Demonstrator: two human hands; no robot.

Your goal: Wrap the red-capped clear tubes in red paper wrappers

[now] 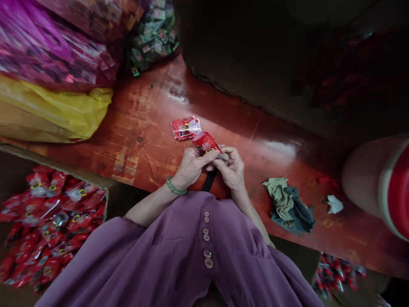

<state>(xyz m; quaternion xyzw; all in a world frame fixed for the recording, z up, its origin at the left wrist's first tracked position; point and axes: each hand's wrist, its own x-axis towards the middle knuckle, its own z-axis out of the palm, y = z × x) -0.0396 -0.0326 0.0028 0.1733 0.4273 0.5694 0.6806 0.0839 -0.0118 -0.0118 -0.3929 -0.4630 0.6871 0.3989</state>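
Note:
A small red printed packet (207,141) is held up between my two hands over the near edge of the table. My left hand (191,164), with a green bead bracelet (175,186) at the wrist, pinches the packet's lower left part, thumb in front. My right hand (234,166) is closed at the packet's lower right corner, its fingertips meeting the left thumb. Something greyish shows between the fingertips, too small to name. Just beyond my hands, a few flat red packets (185,128) lie stacked on the reddish table (143,128).
Left of me, a box (108,200) holds many red packets (47,230). Filled plastic bags (79,64) and a yellow bag (79,115) stand at back left. Crumpled cloths (287,207), rubber bands (326,222) and a red-lidded container (367,183) are to the right.

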